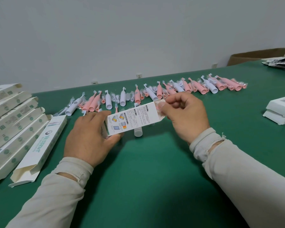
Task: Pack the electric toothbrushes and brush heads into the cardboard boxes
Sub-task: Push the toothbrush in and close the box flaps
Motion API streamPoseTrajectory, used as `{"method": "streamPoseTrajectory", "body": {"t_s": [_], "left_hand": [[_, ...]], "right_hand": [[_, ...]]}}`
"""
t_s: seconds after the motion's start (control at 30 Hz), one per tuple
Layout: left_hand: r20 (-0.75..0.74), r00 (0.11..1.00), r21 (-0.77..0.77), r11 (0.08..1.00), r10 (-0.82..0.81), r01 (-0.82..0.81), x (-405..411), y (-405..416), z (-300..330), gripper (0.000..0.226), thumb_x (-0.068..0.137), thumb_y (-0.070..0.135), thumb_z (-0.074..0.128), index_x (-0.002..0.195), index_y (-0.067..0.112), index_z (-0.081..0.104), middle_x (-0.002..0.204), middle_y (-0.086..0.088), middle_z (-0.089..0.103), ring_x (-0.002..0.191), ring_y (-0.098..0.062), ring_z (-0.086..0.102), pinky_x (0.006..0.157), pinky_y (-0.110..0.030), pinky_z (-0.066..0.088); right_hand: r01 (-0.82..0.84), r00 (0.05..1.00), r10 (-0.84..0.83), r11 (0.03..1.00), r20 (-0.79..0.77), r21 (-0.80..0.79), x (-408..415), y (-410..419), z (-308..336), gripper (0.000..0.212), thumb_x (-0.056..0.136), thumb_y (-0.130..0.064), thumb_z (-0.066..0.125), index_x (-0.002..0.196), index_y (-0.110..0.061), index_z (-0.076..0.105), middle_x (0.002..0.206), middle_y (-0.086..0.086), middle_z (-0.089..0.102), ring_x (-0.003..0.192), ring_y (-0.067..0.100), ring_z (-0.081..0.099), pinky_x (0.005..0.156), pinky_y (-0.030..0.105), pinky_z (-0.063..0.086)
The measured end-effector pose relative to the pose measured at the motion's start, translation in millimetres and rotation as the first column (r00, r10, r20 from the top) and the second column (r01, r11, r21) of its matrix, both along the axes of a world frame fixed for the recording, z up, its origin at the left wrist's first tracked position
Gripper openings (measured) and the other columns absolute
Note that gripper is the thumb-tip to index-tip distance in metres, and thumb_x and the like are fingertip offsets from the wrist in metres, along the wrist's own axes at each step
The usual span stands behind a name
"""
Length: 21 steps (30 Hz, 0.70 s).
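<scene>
Holding box (132, 120) lengthwise betw. both hands above green table (155, 162), L hand (87, 137) gripping near end, R hand (186, 112) pinching far-end flap, so R does the closing; toothbrushes (155, 92) lie beyond.

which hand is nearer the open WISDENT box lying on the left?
Left. The left hand grips the near end of the printed box, just right of the WISDENT box; the right hand pinches the far end, farther right.
</scene>
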<state>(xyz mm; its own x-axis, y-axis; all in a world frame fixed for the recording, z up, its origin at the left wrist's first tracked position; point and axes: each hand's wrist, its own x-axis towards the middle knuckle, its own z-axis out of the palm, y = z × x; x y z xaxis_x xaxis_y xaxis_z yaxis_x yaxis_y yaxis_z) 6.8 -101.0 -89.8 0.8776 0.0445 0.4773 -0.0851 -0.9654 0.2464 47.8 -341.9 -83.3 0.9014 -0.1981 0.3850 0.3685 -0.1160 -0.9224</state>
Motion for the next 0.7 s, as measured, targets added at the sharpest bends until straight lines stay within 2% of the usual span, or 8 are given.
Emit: {"method": "streamPoseTrajectory", "body": {"t_s": [0.2, 0.33, 0.43, 0.5, 0.53, 0.6, 0.67, 0.7], "left_hand": [[0.006, 1.0, -0.011, 1.0, -0.001, 0.001, -0.5, -2.3, -0.1, 0.065, 0.077, 0.054, 0.073, 0.135, 0.032, 0.053, 0.128, 0.005, 0.06, 0.116, -0.023, 0.05, 0.093, -0.043, 0.048], [0.022, 0.999, 0.005, 1.0, 0.024, -0.024, 1.9, 1.0, -1.2, 0.064, 0.075, 0.054, 0.075, 0.131, 0.029, 0.057, 0.122, 0.001, 0.064, 0.111, -0.028, 0.052, 0.091, -0.043, 0.045], [0.039, 0.995, 0.03, 0.995, 0.095, -0.096, 3.8, 4.3, -1.0, 0.064, 0.074, 0.053, 0.072, 0.13, 0.024, 0.058, 0.12, -0.005, 0.065, 0.107, -0.034, 0.053, 0.089, -0.044, 0.043], [0.033, 0.992, 0.017, 0.992, 0.124, -0.124, 4.2, 5.6, -1.2, 0.065, 0.075, 0.052, 0.07, 0.132, 0.024, 0.056, 0.12, -0.006, 0.063, 0.108, -0.035, 0.051, 0.09, -0.044, 0.043], [0.029, 0.992, 0.013, 0.992, 0.126, -0.127, 4.1, 5.5, -1.3, 0.065, 0.075, 0.052, 0.07, 0.132, 0.025, 0.056, 0.121, -0.005, 0.063, 0.109, -0.035, 0.051, 0.09, -0.045, 0.044], [0.026, 0.992, 0.022, 0.992, 0.123, -0.123, 4.0, 4.4, -1.5, 0.065, 0.075, 0.054, 0.071, 0.132, 0.027, 0.055, 0.121, -0.005, 0.063, 0.108, -0.035, 0.051, 0.088, -0.045, 0.044], [0.021, 0.992, 0.032, 0.992, 0.125, -0.126, 4.0, 3.8, -1.3, 0.065, 0.075, 0.056, 0.07, 0.131, 0.026, 0.055, 0.12, -0.005, 0.063, 0.107, -0.034, 0.051, 0.087, -0.044, 0.045], [0.017, 0.992, 0.033, 0.991, 0.127, -0.127, 3.8, 3.5, -1.1, 0.066, 0.074, 0.056, 0.069, 0.131, 0.026, 0.055, 0.12, -0.005, 0.063, 0.107, -0.034, 0.052, 0.086, -0.044, 0.045]], "right_hand": [[-0.157, 0.987, 0.158, 0.987, 0.035, -0.041, -8.5, 10.2, 2.2, 0.017, 0.084, -0.021, 0.059, 0.081, -0.026, 0.076, 0.086, -0.01, 0.075, 0.085, 0.006, 0.068, 0.077, 0.021, 0.052], [-0.373, 0.927, 0.368, 0.924, -0.072, -0.087, -3.9, 12.3, 1.5, 0.022, 0.077, -0.028, 0.055, 0.099, -0.032, 0.058, 0.084, -0.016, 0.074, 0.081, -0.001, 0.066, 0.071, 0.015, 0.049], [-0.102, 0.995, 0.102, 0.995, -0.01, 0.0, 19.8, -8.6, 4.1, 0.014, 0.084, -0.021, 0.061, 0.095, -0.028, 0.061, 0.083, -0.008, 0.073, 0.076, 0.004, 0.066, 0.076, 0.029, 0.052], [0.166, 0.986, -0.164, 0.979, 0.024, -0.119, 37.0, -35.1, 0.6, 0.015, 0.091, -0.017, 0.056, 0.102, -0.026, 0.06, 0.094, -0.007, 0.07, 0.075, 0.004, 0.063, 0.08, 0.036, 0.053], [0.2, 0.978, -0.209, 0.929, 0.004, -0.311, 42.2, -46.5, -3.3, 0.024, 0.093, -0.015, 0.053, 0.113, -0.027, 0.059, 0.108, -0.008, 0.067, 0.086, 0.003, 0.062, 0.09, 0.038, 0.052], [-0.007, 0.986, -0.106, 0.738, -0.127, -0.674, 48.4, -55.5, -15.8, 0.049, 0.095, -0.011, 0.047, 0.142, -0.026, 0.049, 0.144, -0.005, 0.052, 0.126, 0.015, 0.054, 0.113, 0.041, 0.038], [-0.211, 0.968, -0.004, 0.53, -0.251, -0.821, 49.7, -48.0, -23.5, 0.054, 0.097, -0.013, 0.044, 0.15, -0.022, 0.04, 0.159, -0.002, 0.036, 0.145, 0.023, 0.035, 0.12, 0.039, 0.026], [-0.241, 0.962, 0.002, 0.483, -0.274, -0.842, 48.8, -42.8, -23.3, 0.048, 0.099, -0.02, 0.045, 0.147, -0.019, 0.045, 0.154, 0.0, 0.043, 0.142, 0.025, 0.039, 0.117, 0.037, 0.03]]}}
